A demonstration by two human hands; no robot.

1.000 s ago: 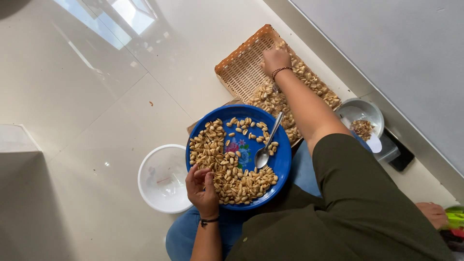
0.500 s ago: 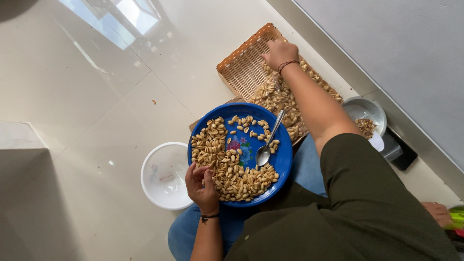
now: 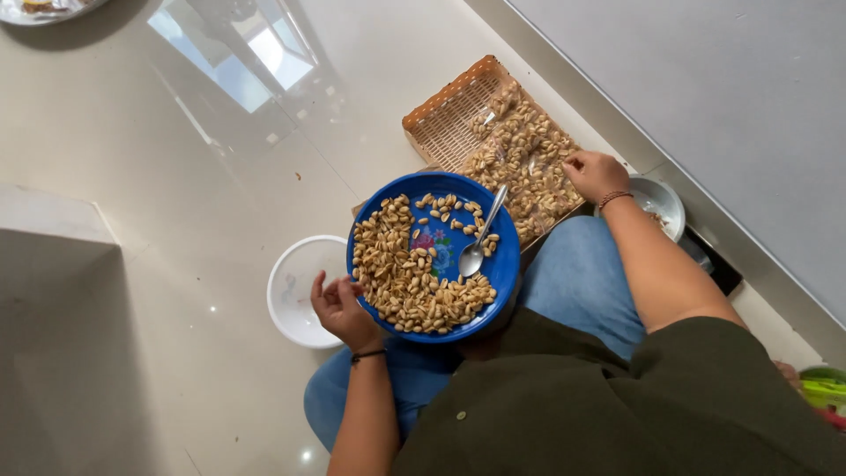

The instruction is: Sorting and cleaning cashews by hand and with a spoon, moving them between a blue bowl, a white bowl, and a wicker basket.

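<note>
The left hand (image 3: 342, 307) cups the rim of the blue plate (image 3: 507, 264) at about eight o'clock, fingers curled up over the edge and thumb beneath, so the grip is closed on the plate and steadies it on the lap. The right hand (image 3: 595, 174) rests on the nuts in the woven tray (image 3: 445, 119), at two o'clock from the plate. Its fingertips are bent down and drawn together among the nuts; whether they pinch any cannot be told.

The plate carries peanuts (image 3: 401, 278) heaped along its left and lower side, and a metal spoon (image 3: 480, 242) lies across the right half with its bowl toward the person. The tray's nuts (image 3: 520, 163) fill its right part. A white bowl (image 3: 295, 291) sits on the floor at nine o'clock from the plate, just beside the left hand. A smaller white bowl (image 3: 665, 198) with a few scraps sits beyond the right wrist, at three o'clock.

A second ago the right hand reached to the tray's far end; now it has drawn back to the near, right-hand edge, so it works a different patch of nuts. The left hand has kept its hold on the plate, and the spoon has not shifted.
</note>
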